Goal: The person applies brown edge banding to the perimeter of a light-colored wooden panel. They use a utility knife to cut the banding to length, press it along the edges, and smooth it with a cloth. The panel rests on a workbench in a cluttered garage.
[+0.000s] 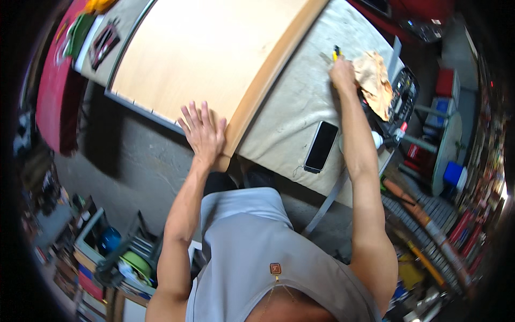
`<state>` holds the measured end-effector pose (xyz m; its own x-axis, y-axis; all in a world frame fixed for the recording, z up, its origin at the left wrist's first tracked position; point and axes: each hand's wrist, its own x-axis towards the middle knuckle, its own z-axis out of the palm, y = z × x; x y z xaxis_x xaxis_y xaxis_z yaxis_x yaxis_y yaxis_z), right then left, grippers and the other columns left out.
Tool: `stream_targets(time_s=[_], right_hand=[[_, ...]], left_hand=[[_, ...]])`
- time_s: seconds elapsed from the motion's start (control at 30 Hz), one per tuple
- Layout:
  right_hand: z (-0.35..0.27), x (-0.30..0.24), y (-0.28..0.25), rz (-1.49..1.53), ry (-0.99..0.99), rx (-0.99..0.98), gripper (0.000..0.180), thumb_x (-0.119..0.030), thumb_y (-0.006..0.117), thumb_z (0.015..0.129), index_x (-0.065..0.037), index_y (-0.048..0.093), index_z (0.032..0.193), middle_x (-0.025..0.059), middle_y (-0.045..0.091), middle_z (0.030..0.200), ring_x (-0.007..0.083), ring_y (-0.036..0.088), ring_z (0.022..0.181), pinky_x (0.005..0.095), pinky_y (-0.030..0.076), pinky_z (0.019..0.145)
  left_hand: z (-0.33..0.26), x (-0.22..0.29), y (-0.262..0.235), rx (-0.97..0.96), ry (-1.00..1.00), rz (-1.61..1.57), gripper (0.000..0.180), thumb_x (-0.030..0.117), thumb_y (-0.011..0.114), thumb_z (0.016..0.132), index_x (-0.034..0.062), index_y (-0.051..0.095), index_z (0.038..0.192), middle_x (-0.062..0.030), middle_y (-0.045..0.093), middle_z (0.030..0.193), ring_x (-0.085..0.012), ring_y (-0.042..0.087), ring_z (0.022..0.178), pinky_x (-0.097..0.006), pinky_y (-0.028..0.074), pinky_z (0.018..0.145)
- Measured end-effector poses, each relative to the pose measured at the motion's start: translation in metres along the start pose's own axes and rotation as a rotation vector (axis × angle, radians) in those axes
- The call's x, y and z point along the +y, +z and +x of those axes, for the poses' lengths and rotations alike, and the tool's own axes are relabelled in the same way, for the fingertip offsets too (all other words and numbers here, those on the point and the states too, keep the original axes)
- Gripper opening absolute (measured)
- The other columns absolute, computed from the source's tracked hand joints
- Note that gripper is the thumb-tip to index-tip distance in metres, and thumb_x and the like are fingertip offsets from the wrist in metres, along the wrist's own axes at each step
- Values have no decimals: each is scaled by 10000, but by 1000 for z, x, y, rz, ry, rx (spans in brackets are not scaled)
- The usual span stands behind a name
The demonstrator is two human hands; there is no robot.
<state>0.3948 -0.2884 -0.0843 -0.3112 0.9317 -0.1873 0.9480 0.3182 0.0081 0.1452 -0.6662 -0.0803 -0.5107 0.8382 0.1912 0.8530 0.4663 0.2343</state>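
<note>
- At the pale panel's [188,59] near corner, the left hand [204,133] spreads wide;
- over the worktop [284,110], the right hand [342,75] curls at a yellow-and-black tool [336,52]; whether gripping, I can't tell

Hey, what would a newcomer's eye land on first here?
Probably the big pale panel, upper left of centre, with the left hand spread at its near corner. Next, the dark phone on the work surface, right of centre, then the tan cloth beside the right hand.
</note>
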Motion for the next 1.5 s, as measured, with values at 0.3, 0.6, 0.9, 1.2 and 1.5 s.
stream_targets(time_s=[0.3,0.6,0.9,1.2,1.5], right_hand=[[-68,-52,-29,1171,84,-139,260,-211,561,979,-3,548,1134,158,680,884,291,676,800,398,550,746],[-249,-142,-32,1613,-38,-917,266,-156,615,967,-36,484,1165,117,663,877,186,682,666,276,561,609],[-294,-176,-23,665,-767,-475,392,-4,515,863,25,423,1243,318,609,982,521,592,917,526,491,779],[-302,-188,-4,586,-832,-350,262,-51,559,915,22,526,1165,285,638,953,472,629,857,506,516,719],[-301,-189,-6,496,-809,-329,231,-63,590,890,-10,566,1113,252,658,865,451,646,779,504,524,648]], left_hand=[[-86,3,-40,99,-468,-294,822,576,767,735,47,499,1305,-186,536,1258,-357,534,1144,-470,418,968],[-91,8,-18,-130,-810,-741,413,400,772,807,28,707,976,-100,720,744,-137,690,681,-275,537,657],[-113,-8,-24,-144,-637,-1168,435,184,736,870,93,642,1285,61,572,647,-9,429,599,-200,375,567],[-108,-39,-10,-292,-491,-1321,425,181,752,852,124,651,1261,17,649,758,-26,488,685,-230,464,648],[-106,-45,-12,-365,-427,-1310,430,209,725,886,117,623,1293,-5,698,937,-40,547,788,-233,479,738]])
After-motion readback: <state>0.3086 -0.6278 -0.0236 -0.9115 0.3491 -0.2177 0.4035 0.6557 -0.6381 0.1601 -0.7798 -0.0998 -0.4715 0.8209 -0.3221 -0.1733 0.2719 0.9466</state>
